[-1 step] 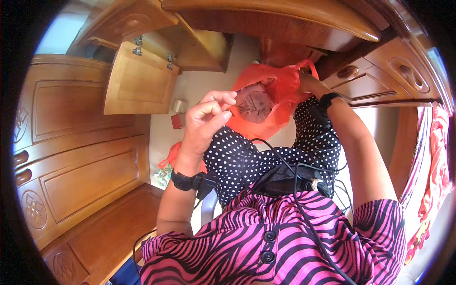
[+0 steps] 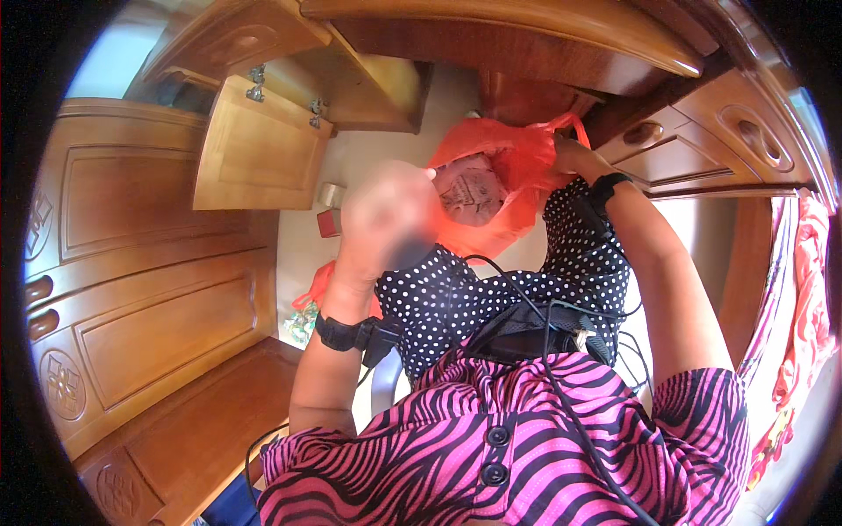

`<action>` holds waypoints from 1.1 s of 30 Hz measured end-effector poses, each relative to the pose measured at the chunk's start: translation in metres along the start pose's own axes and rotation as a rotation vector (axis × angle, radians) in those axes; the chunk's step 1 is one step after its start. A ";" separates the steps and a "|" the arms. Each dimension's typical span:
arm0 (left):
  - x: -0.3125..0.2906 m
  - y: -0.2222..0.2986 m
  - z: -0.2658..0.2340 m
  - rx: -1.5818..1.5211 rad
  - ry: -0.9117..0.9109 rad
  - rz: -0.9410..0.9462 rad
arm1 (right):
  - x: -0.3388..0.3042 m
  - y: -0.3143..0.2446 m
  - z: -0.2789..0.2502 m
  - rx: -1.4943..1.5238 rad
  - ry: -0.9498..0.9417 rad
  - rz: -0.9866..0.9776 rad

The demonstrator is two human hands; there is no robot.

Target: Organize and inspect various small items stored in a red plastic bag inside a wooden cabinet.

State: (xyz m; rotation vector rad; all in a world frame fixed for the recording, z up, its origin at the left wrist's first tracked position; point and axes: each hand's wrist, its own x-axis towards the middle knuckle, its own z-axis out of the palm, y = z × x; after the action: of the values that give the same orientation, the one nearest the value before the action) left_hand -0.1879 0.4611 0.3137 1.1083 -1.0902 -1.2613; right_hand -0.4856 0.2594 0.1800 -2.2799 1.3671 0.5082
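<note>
Red plastic bag (image 2: 524, 151) at far side, right hand (image 2: 572, 160) holding its right edge, left hand (image 2: 386, 206) blurred near its left, finger spread impossible to tell.

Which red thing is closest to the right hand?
The open bag: the right hand is at its edge. The small red piece and reddish curtain are both farther off.

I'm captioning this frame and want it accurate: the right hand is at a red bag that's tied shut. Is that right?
Not quite: the head view shows the red bag open, its mouth gaping. The right hand is at it, as you say.
</note>
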 end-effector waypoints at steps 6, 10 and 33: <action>0.014 -0.005 0.001 0.195 0.012 0.101 | 0.029 0.051 0.019 -0.245 -0.271 0.039; 0.018 -0.007 0.000 -0.152 0.094 0.044 | 0.013 0.020 -0.013 -0.210 0.016 -0.367; 0.117 0.217 -0.023 -0.457 0.120 0.614 | -0.185 -0.045 -0.190 1.601 0.412 -0.546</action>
State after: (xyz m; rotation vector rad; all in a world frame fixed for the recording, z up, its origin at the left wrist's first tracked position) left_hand -0.1314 0.3453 0.5253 0.4421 -0.8927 -0.8719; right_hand -0.5110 0.3123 0.4430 -1.1931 0.6504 -0.9666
